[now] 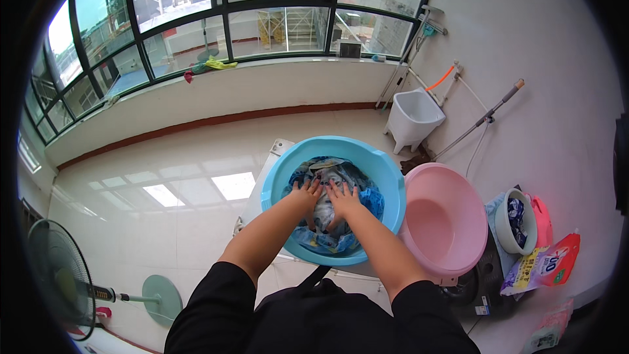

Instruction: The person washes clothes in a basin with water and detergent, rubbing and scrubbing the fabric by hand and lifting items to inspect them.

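A light blue plastic basin (334, 145) stands before me on a white surface (255, 194), only partly visible. Inside it lies a bunched heap of clothes (327, 211), grey and white in the middle with blue patterned cloth around. My left hand (308, 195) rests on the heap with its fingers spread. Beside it, my right hand (344, 199) presses on the same cloth, fingers likewise apart. The fingertips of both hands nearly meet at the heap's middle. Whether either hand pinches any fabric is hard to see.
A pink basin (444, 216) adjoins the blue one on the right. Beyond it are a small bowl (503, 226) with dark cloth and a detergent bag (535, 268). A white mop tub (415, 118) stands by the wall; a fan (59, 275) is at left.
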{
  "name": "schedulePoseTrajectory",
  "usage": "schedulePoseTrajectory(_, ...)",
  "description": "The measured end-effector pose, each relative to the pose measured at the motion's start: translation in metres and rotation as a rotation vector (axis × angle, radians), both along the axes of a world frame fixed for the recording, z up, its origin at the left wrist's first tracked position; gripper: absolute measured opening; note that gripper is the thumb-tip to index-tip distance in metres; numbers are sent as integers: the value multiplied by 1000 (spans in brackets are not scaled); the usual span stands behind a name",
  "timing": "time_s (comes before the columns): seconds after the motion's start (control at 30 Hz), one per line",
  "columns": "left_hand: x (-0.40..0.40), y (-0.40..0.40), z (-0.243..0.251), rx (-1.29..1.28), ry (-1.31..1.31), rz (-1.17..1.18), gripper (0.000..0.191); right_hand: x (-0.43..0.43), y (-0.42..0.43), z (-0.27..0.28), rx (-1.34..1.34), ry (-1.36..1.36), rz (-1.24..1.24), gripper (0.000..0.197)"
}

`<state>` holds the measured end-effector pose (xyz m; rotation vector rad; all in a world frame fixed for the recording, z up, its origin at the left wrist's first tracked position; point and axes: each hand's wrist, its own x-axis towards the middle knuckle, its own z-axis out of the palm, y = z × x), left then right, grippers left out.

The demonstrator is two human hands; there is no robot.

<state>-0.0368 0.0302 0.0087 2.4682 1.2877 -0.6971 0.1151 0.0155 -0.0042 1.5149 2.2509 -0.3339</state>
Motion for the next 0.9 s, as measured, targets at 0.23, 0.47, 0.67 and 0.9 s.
schedulePoseTrajectory(0.23, 12, 32, -68, 13, 62, 28, 120, 2, 9, -23, -83, 32, -88, 132)
schedulePoseTrajectory(0.47, 14, 38, -104, 1, 6, 58, 67, -1, 14, -38, -159, -13, -146, 112)
schedulePoseTrajectory(0.67, 17, 28, -43, 5, 27, -29, 71, 7, 24, -73, -272, -52, -202, 86)
schedulePoseTrajectory(0.9, 12, 38, -51, -31, 69, -50, 65, -1, 25, -69, -282, -46, -239, 42)
